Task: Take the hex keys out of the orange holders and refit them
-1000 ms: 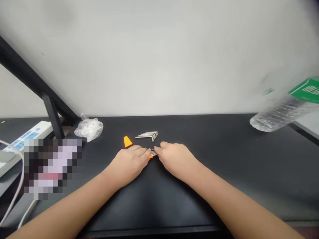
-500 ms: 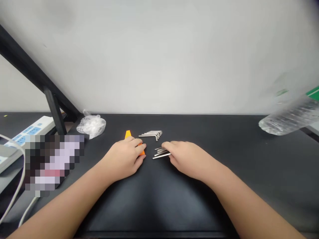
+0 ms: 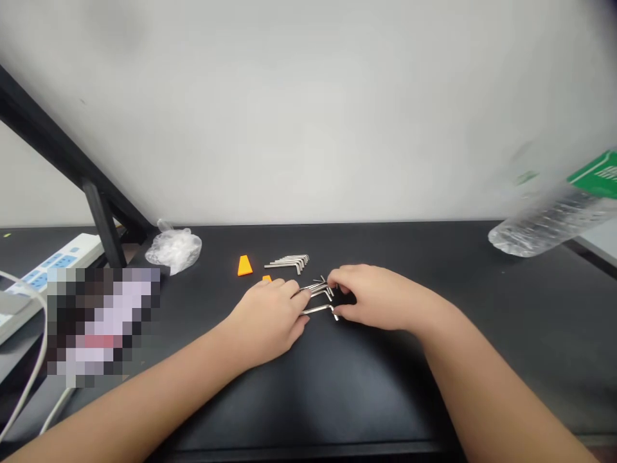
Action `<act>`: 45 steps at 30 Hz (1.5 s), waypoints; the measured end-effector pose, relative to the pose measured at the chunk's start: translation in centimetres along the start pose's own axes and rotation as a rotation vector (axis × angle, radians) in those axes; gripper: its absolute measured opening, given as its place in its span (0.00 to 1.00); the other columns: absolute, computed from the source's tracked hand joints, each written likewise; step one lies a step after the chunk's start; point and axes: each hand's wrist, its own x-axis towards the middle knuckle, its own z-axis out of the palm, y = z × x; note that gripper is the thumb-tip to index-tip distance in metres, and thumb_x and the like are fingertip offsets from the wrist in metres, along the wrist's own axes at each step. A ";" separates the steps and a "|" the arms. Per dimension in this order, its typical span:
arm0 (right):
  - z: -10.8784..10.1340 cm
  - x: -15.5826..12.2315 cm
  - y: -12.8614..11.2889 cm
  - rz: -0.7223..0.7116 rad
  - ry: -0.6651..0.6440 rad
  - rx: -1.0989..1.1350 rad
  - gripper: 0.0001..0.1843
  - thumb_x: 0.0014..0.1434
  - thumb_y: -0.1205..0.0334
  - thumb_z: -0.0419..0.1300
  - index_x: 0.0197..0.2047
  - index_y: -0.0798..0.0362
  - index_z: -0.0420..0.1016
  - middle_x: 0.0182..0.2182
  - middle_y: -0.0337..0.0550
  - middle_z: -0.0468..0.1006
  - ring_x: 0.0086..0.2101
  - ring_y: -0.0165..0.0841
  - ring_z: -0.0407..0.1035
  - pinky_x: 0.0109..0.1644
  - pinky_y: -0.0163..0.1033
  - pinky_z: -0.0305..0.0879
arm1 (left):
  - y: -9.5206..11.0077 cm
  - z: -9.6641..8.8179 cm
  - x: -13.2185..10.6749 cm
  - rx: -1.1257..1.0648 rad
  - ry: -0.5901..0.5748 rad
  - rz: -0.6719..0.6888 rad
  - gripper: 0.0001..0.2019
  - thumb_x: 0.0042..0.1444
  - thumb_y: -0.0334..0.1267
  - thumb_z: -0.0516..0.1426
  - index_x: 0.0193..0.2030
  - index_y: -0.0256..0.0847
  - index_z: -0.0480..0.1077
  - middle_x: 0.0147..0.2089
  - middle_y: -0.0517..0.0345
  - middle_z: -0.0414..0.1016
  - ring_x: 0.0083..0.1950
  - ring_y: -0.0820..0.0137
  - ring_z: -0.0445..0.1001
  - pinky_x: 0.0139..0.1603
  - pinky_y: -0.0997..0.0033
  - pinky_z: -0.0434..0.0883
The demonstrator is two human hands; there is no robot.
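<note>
Now: hex keys [image 3: 318, 309] between both hands, long axis left-right. Grip of right hand [image 3: 380, 299] pinched on bent ends; left hand [image 3: 270, 315] touching shaft tips, closure unclear.

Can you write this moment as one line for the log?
left hand touching loose hex keys | right hand pinching their bent ends | behind: hex key row, orange wedge

1. The bottle [image 3: 544, 225] is blurred and cut off at the right edge.
2. The power strip [image 3: 53, 260] runs off the left edge.
3. A mosaic patch [image 3: 101, 325] hides what lies under it.
4. The left hand [image 3: 267, 318] covers most of an orange piece [image 3: 267, 278].
</note>
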 end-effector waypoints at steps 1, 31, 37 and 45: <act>0.0 0.0 0.1 -0.007 -0.007 0.007 0.06 0.57 0.60 0.64 0.36 0.49 0.71 0.36 0.39 0.77 0.33 0.33 0.68 0.34 0.36 0.55 | 0.1 0.1 0.2 0.000 -0.008 -0.013 0.12 0.67 0.42 0.56 0.53 0.43 0.74 0.42 0.53 0.73 0.41 0.63 0.73 0.40 0.62 0.68; 1.8 1.7 -0.3 -0.035 0.110 -0.028 0.09 0.66 0.69 0.54 0.37 0.51 0.75 0.36 0.41 0.77 0.34 0.32 0.68 0.39 0.36 0.59 | -0.8 2.7 0.2 -0.062 0.110 -0.032 0.13 0.69 0.42 0.54 0.35 0.39 0.74 0.37 0.54 0.73 0.40 0.65 0.72 0.40 0.62 0.68; 2.0 1.9 0.5 -0.018 0.097 -0.072 0.10 0.66 0.68 0.55 0.35 0.52 0.76 0.36 0.43 0.76 0.34 0.32 0.69 0.40 0.36 0.60 | -0.6 2.7 0.3 -0.058 0.133 -0.066 0.13 0.67 0.43 0.56 0.34 0.39 0.73 0.36 0.54 0.73 0.39 0.65 0.72 0.40 0.63 0.68; 2.1 2.0 0.7 -0.025 0.145 -0.033 0.08 0.64 0.69 0.56 0.40 0.51 0.76 0.37 0.42 0.77 0.36 0.33 0.70 0.42 0.36 0.60 | -0.7 2.7 0.4 -0.072 0.127 -0.077 0.12 0.67 0.43 0.56 0.35 0.40 0.73 0.37 0.55 0.73 0.39 0.65 0.71 0.41 0.62 0.68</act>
